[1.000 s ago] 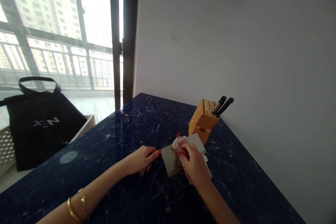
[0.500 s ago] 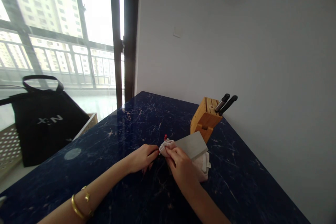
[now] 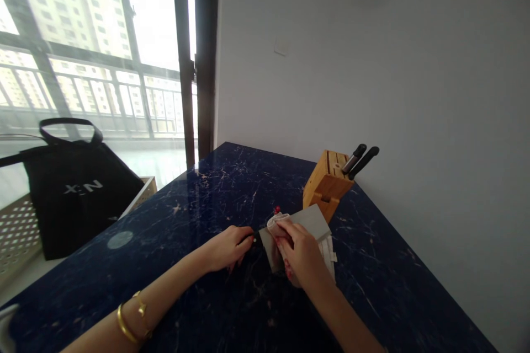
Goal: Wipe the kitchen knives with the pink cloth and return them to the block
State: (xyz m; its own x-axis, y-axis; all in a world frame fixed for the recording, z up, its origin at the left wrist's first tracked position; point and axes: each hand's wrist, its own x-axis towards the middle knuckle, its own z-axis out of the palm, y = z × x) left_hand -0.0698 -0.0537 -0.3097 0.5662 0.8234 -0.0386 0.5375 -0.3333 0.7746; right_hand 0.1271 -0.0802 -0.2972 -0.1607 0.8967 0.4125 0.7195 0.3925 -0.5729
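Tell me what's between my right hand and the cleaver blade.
The head view shows a folded pale cloth there: your right hand grips it, and it lies across the cleaver blade.

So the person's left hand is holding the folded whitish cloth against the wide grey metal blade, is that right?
Not quite: in the head view, the right hand holds the cloth against the blade; the left hand grips the black handle.

Left fingers grip a cleaver by its handle while right fingers hold a cloth against its blade.
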